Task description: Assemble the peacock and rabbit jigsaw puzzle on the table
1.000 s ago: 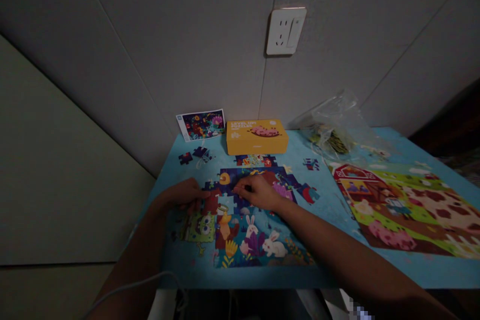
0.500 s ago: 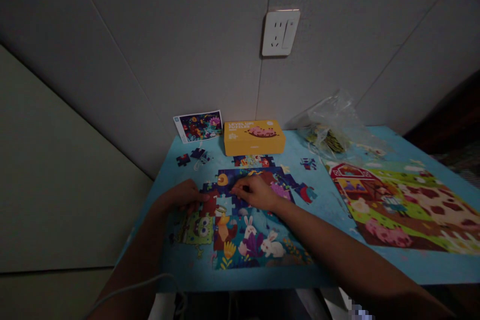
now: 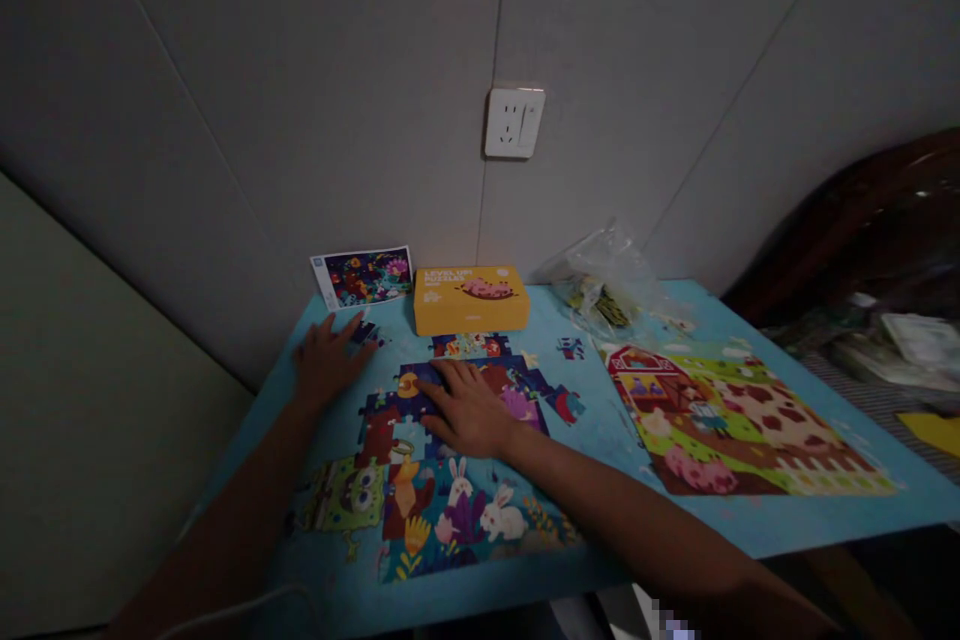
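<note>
A partly joined puzzle (image 3: 480,510) with rabbits lies on the blue table (image 3: 352,600). My right hand (image 3: 469,412) rests on its upper part, fingers spread, holding nothing. At the table's back left, my left hand (image 3: 328,360) reaches over loose dark pieces (image 3: 366,332) with its fingers apart, and no piece shows in it. Just behind that hand stands a picture card (image 3: 367,277) against the wall. A joined strip of pieces (image 3: 471,346) lies above the puzzle, and a red and blue cluster (image 3: 568,405) is at its right.
A yellow puzzle box (image 3: 471,302) stands at the back. Beside it is a clear plastic bag (image 3: 607,295) with something green inside. A finished farm puzzle (image 3: 735,420) covers the right side. Two small pieces (image 3: 570,348) lie between. A wall socket (image 3: 514,123) is above.
My left hand has left the puzzle's left edge and moved up to the loose pieces, its fingers opening. My right hand's fingers have spread flat on the puzzle. The view has shifted.
</note>
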